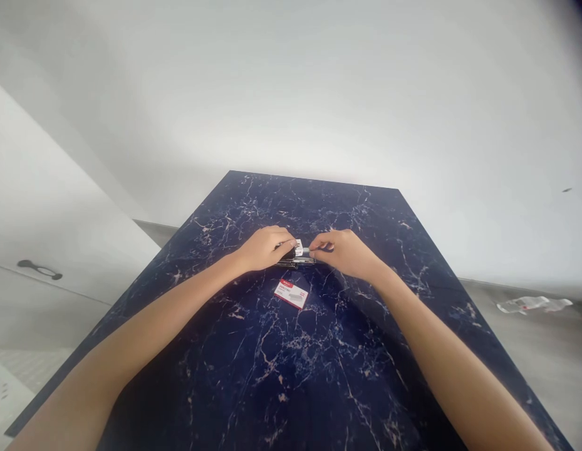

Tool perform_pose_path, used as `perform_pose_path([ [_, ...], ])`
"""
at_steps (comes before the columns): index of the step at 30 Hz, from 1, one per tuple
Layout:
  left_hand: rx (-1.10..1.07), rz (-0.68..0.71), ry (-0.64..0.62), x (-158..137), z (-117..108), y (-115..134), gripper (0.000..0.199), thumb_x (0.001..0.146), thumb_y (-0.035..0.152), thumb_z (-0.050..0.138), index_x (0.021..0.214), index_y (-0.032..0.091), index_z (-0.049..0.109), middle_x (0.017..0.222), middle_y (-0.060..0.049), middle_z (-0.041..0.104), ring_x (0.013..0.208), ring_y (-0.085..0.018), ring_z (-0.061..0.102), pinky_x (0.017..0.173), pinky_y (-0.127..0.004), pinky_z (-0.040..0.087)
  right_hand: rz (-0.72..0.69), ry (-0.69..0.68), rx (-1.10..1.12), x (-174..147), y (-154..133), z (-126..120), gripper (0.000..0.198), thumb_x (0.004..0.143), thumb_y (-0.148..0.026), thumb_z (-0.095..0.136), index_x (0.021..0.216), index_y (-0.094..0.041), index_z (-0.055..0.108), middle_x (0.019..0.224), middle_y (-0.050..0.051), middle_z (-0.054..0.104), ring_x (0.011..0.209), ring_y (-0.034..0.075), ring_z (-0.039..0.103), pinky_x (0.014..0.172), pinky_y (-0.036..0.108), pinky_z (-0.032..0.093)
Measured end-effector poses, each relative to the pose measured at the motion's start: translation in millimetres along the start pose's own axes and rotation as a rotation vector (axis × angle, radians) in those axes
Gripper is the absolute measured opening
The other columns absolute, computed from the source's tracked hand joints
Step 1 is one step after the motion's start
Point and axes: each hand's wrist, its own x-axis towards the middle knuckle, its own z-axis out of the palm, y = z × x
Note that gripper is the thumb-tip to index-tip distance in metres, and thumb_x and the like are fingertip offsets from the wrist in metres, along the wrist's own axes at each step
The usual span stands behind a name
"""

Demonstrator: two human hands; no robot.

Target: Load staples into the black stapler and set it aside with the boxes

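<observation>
Near the middle of the dark blue marbled table, my left hand point(270, 246) is closed around the black top part of a stapler point(287, 264). Its metal tray shows just below my fingers and points to the right. A small white printed piece point(299, 247) stands out beside my left thumb; I cannot tell whether it is part of the stapler. Opposite, the thumb and forefinger of my right hand point(338, 249) pinch a small silver strip of staples point(306, 251) just above the tray. A red and white staple box point(291, 294) lies flat, slightly turned, on the near side of the stapler.
The marbled table point(291, 376) narrows toward a pale wall point(309, 94) at its far edge. A white cabinet with a dark handle point(39, 270) stands at the left. On the floor to the right lies a clear plastic bottle point(523, 304).
</observation>
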Motion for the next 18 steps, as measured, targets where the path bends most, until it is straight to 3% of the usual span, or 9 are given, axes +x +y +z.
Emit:
perform_pose_path([
  [8, -0.047, -0.019, 0.006, 0, 2, -2, 0.042, 0.108, 0.036, 0.043, 0.079, 0.018, 0.067, 0.082, -0.005, 0.069, 0.074, -0.017, 0.061, 0.068, -0.032, 0.043, 0.022, -0.064, 0.113, -1, 14, 9, 0.009, 0.089, -0.026, 0.069, 0.089, -0.028, 0.078, 0.090, -0.002, 0.079, 0.083, 0.019, 0.072, 0.080, 0.032, 0.054],
  [11, -0.015, -0.009, 0.034, 0, 4, -3, 0.046, 0.107, 0.036, 0.044, 0.069, 0.017, 0.061, 0.074, -0.004, 0.065, 0.070, -0.017, 0.060, 0.066, -0.031, 0.041, 0.019, -0.076, 0.169, -2, 15, 13, 0.008, 0.088, -0.026, 0.070, 0.089, -0.027, 0.078, 0.089, -0.002, 0.079, 0.081, 0.018, 0.073, 0.080, 0.033, 0.056],
  [18, 0.023, -0.008, 0.048, -1, 6, -4, 0.047, 0.107, 0.037, 0.044, 0.068, 0.018, 0.061, 0.073, -0.004, 0.065, 0.071, -0.017, 0.060, 0.065, -0.031, 0.041, -0.042, -0.082, 0.191, -1, 10, 21, 0.006, 0.087, -0.024, 0.072, 0.087, -0.026, 0.077, 0.089, -0.002, 0.078, 0.080, 0.017, 0.072, 0.079, 0.032, 0.056],
])
